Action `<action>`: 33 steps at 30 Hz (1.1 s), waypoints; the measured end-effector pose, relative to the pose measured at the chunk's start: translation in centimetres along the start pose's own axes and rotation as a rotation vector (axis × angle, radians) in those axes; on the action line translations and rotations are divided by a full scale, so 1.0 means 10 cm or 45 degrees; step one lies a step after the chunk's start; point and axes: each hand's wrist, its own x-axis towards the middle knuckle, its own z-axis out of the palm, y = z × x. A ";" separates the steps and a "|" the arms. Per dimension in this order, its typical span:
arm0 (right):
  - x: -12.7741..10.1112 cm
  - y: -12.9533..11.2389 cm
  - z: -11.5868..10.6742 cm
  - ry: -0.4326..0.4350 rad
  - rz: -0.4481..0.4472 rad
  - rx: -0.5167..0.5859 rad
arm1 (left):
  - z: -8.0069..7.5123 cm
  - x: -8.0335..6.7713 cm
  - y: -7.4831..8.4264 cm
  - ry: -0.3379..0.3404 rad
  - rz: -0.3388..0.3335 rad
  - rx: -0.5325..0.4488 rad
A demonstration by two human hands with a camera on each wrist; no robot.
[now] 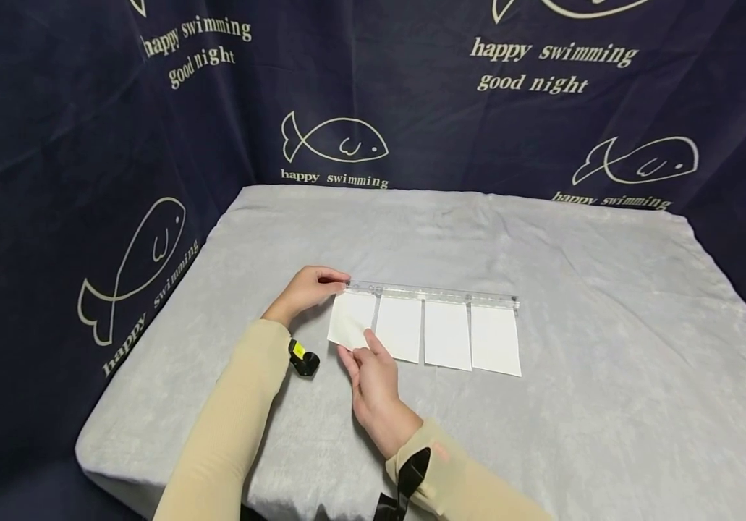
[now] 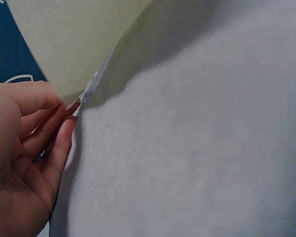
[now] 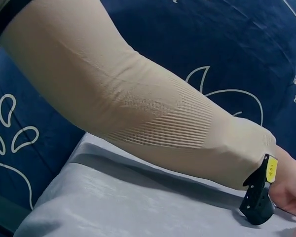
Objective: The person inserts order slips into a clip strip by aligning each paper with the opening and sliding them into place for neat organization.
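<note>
A clear plastic strip [image 1: 438,294], like a transparent ruler or hanger bar, runs left to right with several white paper cards hanging from its lower edge. My left hand [image 1: 310,291] pinches the strip's left end between thumb and fingers. In the left wrist view, the same hand [image 2: 32,133] has its fingertips together at the clear edge [image 2: 94,84]. Below, my right hand [image 1: 375,383] holds the bottom edge of the leftmost card [image 1: 352,312], thumb on its front. Another card [image 1: 496,336] is at the far right of the row.
A grey cloth covers the table [image 1: 607,347]. Dark blue curtains [image 1: 444,130] printed with fish surround its back and sides. A black wrist camera [image 1: 304,359] with a yellow label sits at the left cuff. The left sleeve [image 3: 138,98] fills much of the right wrist view.
</note>
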 end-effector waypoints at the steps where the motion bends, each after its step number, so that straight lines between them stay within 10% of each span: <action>1: 0.01 0.00 0.00 -0.006 0.015 -0.014 | 0.00 0.00 0.00 -0.003 0.004 -0.008; 12: 0.14 -0.08 0.04 -0.079 0.098 -0.210 | -0.02 -0.01 0.03 0.000 0.036 -0.002; 33: 0.15 0.02 0.03 0.036 0.016 -0.031 | -0.01 -0.01 0.02 0.002 0.072 0.060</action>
